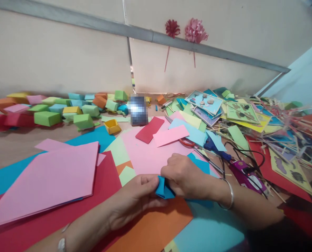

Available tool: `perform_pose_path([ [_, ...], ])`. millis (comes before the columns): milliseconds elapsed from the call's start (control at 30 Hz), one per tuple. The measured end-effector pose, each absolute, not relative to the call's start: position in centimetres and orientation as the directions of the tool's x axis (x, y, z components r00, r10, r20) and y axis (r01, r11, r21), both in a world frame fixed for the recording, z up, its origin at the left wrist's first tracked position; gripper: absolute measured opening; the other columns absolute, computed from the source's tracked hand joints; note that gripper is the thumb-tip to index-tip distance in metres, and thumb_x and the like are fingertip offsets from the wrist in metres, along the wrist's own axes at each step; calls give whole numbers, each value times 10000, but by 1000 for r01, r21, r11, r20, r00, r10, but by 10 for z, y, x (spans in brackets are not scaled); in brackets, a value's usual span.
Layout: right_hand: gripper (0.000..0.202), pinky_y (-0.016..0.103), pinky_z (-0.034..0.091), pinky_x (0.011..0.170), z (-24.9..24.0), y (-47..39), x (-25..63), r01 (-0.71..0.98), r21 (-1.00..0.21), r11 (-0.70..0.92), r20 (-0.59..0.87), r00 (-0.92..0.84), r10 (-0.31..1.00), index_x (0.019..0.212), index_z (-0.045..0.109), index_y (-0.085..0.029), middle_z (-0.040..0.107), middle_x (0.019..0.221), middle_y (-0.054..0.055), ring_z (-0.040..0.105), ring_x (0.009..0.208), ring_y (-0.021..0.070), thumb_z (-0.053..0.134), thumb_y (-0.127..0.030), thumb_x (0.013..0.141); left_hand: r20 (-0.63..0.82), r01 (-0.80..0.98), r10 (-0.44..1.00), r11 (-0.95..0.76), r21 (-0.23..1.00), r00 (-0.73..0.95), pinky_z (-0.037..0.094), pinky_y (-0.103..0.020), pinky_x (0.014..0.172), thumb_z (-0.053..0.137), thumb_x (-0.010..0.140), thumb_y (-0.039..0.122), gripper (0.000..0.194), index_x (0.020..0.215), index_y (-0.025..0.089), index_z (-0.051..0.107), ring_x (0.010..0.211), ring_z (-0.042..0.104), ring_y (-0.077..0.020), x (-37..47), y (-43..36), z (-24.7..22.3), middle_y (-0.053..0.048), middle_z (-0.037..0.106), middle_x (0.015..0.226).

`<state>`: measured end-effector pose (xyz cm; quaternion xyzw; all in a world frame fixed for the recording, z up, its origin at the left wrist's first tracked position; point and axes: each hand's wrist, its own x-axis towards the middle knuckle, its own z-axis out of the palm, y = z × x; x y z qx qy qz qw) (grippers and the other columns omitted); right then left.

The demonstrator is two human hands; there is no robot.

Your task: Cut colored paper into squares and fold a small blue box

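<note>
A small blue folded paper box (164, 190) is between my two hands, its walls partly raised. My left hand (141, 190) is closed on its left side, thumb on the near wall and fingers beneath. My right hand (183, 175) is closed at its upper right edge, with the fingers bent down against the paper; part of the box is hidden by them. Under the hands lie an orange sheet (156, 227) and a light blue sheet (210, 227). Just beyond them is a large pink sheet (134, 154).
Several folded paper boxes (48, 119) line the wall at left. A yellow open box (112, 126) stands nearby. Pink sheets (53, 171) are stacked left. Red-handled scissors (186, 142), a pen (208, 160), a purple device with a cable (246, 175) and piled cards (204, 101) lie right.
</note>
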<state>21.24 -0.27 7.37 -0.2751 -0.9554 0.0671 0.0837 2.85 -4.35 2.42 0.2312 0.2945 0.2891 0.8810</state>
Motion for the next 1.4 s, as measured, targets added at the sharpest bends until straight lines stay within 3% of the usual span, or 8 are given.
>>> perform_pose_path([
  [133,145,290,253,552,65,-4,212,526,-216,822,244,-786,567,577,515,-197,489,526,0,307,524,136,509,-109,691,-427,-348,625,749,563,654,586,-282,767,838,738,490,429,843,81,768,742,667,-153,29,-44,28,-93,700,820],
  [300,164,290,265,565,67,-3,213,531,-278,801,208,-780,590,590,547,-189,528,538,-4,372,546,135,542,-111,734,-420,-363,628,749,554,655,583,-251,748,857,722,470,424,866,80,776,738,657,-137,27,-43,26,-85,701,815],
  [567,139,269,367,641,90,-2,219,570,-420,707,-2,-779,627,892,666,-164,693,765,42,567,683,152,538,-200,932,-380,-464,687,711,528,620,584,-248,795,869,731,386,317,948,165,801,896,687,-171,23,-41,24,-80,757,970],
  [800,503,310,480,771,77,-7,215,544,-494,678,57,-758,649,1306,572,-140,743,1049,115,667,900,206,507,-57,814,-414,-431,662,734,525,625,585,-244,786,866,736,388,291,894,153,796,840,702,-156,27,-44,29,-71,767,918],
  [967,404,299,451,728,77,-5,214,586,-468,662,28,-738,674,1265,581,-136,737,1016,114,651,846,197,512,-103,868,-412,-432,667,729,531,620,586,-230,785,876,721,402,325,909,149,797,852,705,-153,27,-42,26,-76,764,935],
  [1100,139,270,311,598,80,-3,215,616,-363,699,-30,-758,652,914,684,-174,693,744,40,560,660,153,549,-202,931,-407,-426,661,733,531,630,596,-253,799,879,713,419,366,917,128,794,868,698,-166,26,-42,23,-89,749,917],
  [1200,167,290,218,550,80,-4,213,596,-238,767,1,-789,614,745,661,-175,618,619,21,463,569,140,574,-171,887,-425,-407,647,745,529,633,591,-236,773,883,709,416,386,895,93,784,805,680,-141,26,-42,22,-82,720,853],
  [1400,114,292,257,546,76,-8,208,587,-152,795,18,-802,596,694,648,-153,601,596,44,455,556,153,596,-110,785,-434,-386,622,764,516,651,579,-247,800,882,718,398,404,924,70,769,831,672,-144,26,-41,20,-88,703,874],
])
